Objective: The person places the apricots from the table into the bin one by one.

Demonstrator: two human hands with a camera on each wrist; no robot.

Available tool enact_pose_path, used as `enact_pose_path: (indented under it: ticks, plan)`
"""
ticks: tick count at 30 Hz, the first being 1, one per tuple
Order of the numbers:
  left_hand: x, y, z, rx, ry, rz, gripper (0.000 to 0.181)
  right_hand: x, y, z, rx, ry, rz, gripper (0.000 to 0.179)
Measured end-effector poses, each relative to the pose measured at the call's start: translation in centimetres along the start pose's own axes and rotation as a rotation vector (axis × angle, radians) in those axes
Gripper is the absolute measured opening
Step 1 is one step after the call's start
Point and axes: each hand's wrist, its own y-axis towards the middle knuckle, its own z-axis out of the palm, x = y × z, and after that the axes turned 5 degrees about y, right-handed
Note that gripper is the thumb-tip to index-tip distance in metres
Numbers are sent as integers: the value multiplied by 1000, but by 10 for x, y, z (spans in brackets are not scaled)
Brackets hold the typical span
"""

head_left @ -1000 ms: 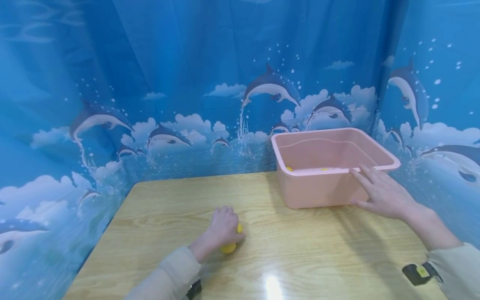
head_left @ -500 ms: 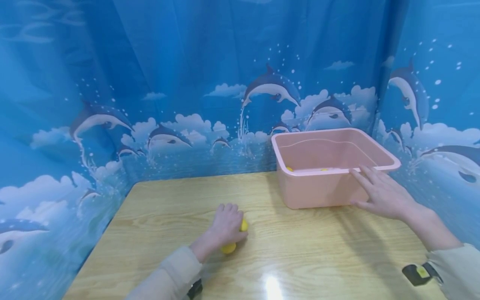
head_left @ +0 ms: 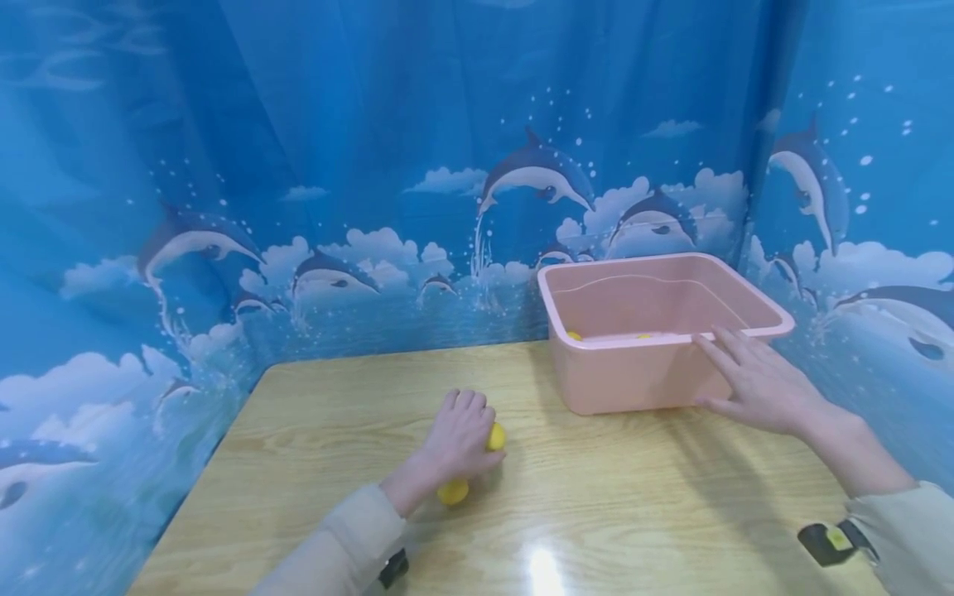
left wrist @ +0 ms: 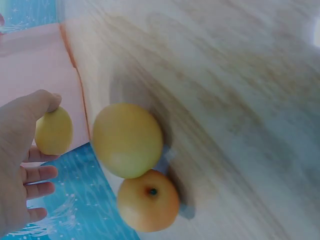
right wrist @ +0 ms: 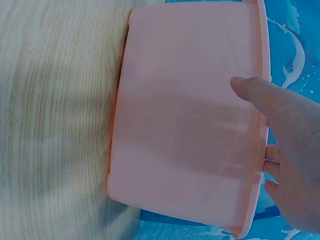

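My left hand [head_left: 458, 434] is over the middle of the table, holding a round yellow fruit [left wrist: 54, 132] between thumb and fingers. That fruit [head_left: 497, 436] peeks out beside the thumb in the head view. Close by on the table, the left wrist view has a larger-looking yellow fruit [left wrist: 127, 141] touching an orange-yellow fruit [left wrist: 148, 201] with a dark stem dimple. Only one yellow fruit [head_left: 453, 492] shows below the hand from the head. My right hand [head_left: 768, 385] grips the near rim of a pink plastic bin [right wrist: 185, 110], thumb on the outer wall, fingers over the edge.
Inside the bin, bits of yellow fruit [head_left: 574, 336] show above the near rim. The bin stands at the back right of the wooden table [head_left: 335, 414]. A blue dolphin-print curtain [head_left: 417, 124] hangs behind and along both sides.
The left hand has moved slightly away and to the right with its yellow fruit, while another yellow fruit stays in place behind it. The right hand and bin have not moved.
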Motion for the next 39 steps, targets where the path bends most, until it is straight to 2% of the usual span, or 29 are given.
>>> enact_pose_path:
  ticks: [5, 11, 25, 31, 39]
  plan:
    - [2, 7, -9, -44, 4, 11, 48, 1, 1, 0, 18, 4, 16, 87]
    - [10, 24, -23, -99, 24, -12, 48, 1, 1, -2, 31, -7, 21, 87]
    - [25, 55, -65, -114, -38, -93, 50, -1, 4, -7, 39, -37, -18, 85]
    - [23, 72, -80, -114, -94, -94, 48, -2, 5, -9, 50, -39, -17, 84]
    - [10, 94, -98, -138, -145, -73, 50, -6, 3, -7, 30, -20, -48, 82]
